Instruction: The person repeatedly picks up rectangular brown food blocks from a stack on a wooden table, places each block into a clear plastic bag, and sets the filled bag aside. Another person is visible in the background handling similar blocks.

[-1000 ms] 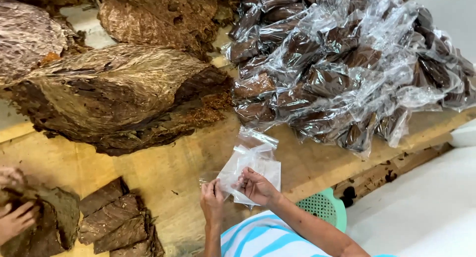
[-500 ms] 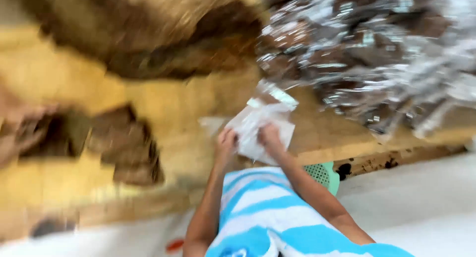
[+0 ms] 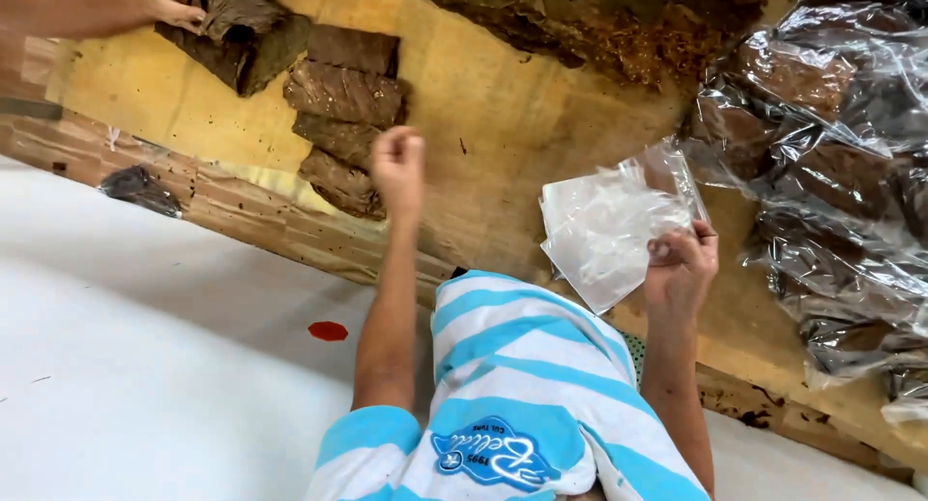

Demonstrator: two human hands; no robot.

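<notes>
Leaving the bag (image 3: 609, 225), the left hand (image 3: 398, 167) has swung out to hang as a closed, empty fist beside the cut leaves (image 3: 343, 114), while the right hand (image 3: 681, 264) pinches the bag's lower right edge above the table (image 3: 483, 124).

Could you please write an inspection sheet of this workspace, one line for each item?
Surface: yellow wooden table, worn, with brown crumbs.
Job's things: empty clear plastic bags; stack of cut brown leaf pieces.
Clutter: heap of filled clear bags; large loose leaf pile.
Hands: right hand pinches the empty bags; left hand is a closed fist near the leaf stack, holding nothing visible.
Cables: nothing seen.
Surroundings: white floor with a red spot; another person's hand on leaves.
</notes>
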